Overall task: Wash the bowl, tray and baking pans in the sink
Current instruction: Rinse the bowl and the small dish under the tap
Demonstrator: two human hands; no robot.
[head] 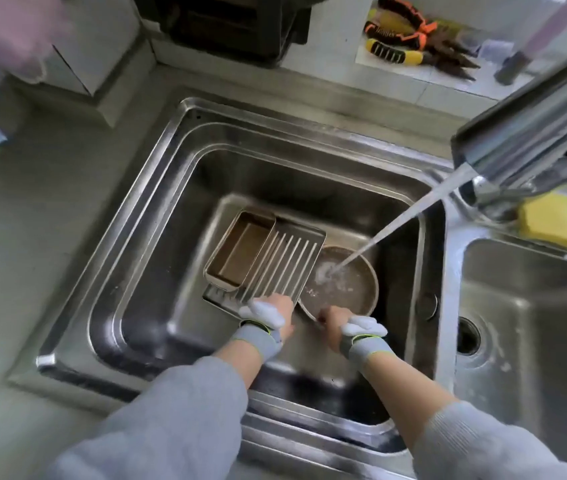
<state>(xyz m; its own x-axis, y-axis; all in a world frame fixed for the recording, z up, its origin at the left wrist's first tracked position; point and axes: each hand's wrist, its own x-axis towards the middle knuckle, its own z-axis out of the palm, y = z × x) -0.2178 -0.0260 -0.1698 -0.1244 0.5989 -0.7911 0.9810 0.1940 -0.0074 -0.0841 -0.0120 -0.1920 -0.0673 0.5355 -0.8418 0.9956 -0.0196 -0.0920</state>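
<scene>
Round baking pan (pixel 339 285) sits on the floor of the left sink basin (pixel 157 271), right of centre, open side up, water from the faucet (pixel 531 140) hitting its inside. Your right hand (pixel 335 322) pinches its near rim, fingers curled over the edge. Ribbed tray (pixel 284 268) lies just left of it, long axis running from near-left to far-right, ridges along that same line, its right edge overlapping the round pan's rim. Your left hand (pixel 273 313) grips the tray's near end, fingers hidden under it. Rectangular loaf pan (pixel 240 251) rests on the tray's left side, same diagonal, open side up, brownish inside. All metal, dull sheen; the basin is brushed steel with rounded corners. Open floor left and near of the stack; right wall close to the round pan. Yellow sponge (pixel 562 223) on the divider by the right basin (pixel 535 306).
</scene>
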